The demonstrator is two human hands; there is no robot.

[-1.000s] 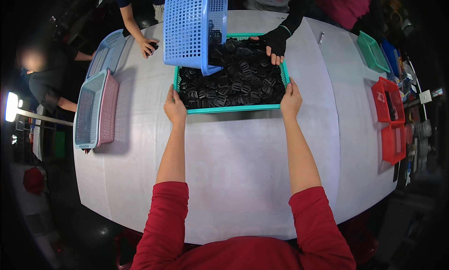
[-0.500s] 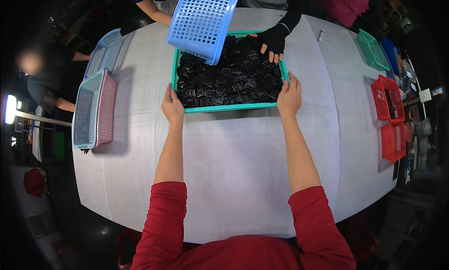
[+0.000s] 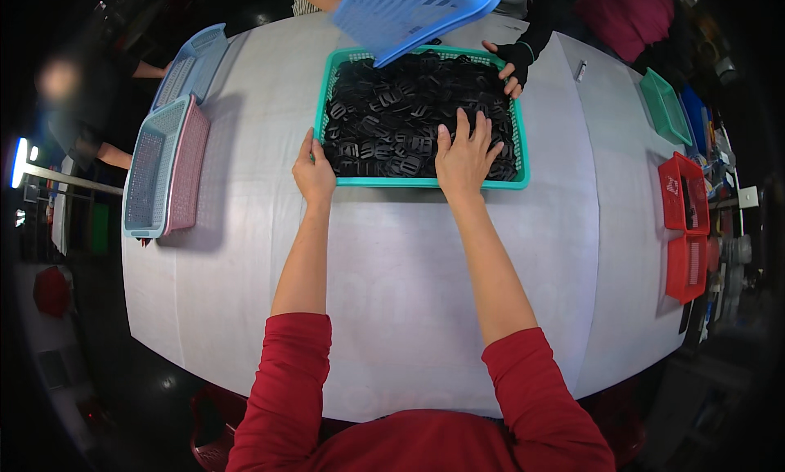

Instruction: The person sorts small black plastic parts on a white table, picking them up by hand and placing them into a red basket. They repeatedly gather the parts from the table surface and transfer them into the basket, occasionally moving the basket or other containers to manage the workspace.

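Observation:
A green plastic basket (image 3: 384,182) full of black plastic buckles (image 3: 392,120) stands on the table in front of me. My left hand (image 3: 314,171) grips its near left corner, thumb at the rim. Over the near right part of the pile, my right hand (image 3: 466,157) lies open, fingers spread on or just above the buckles. A co-worker's hand in a black fingerless glove (image 3: 517,62) is at the basket's far right corner. Above the far edge, a blue perforated basket (image 3: 409,14) is held tilted; its inside is hidden from me.
A white-covered table (image 3: 384,276) spreads around the basket. At its left edge stand nested pink and grey-blue baskets (image 3: 190,174) and a blue basket (image 3: 196,63). Along the right edge sit a green basket (image 3: 666,108) and two red baskets (image 3: 685,268). Several people stand around the table.
My right hand has left the basket's right rim and moved in over the buckles, fingers spread. The blue basket has risen and tilted further, moving away to the right. My left hand still holds the corner.

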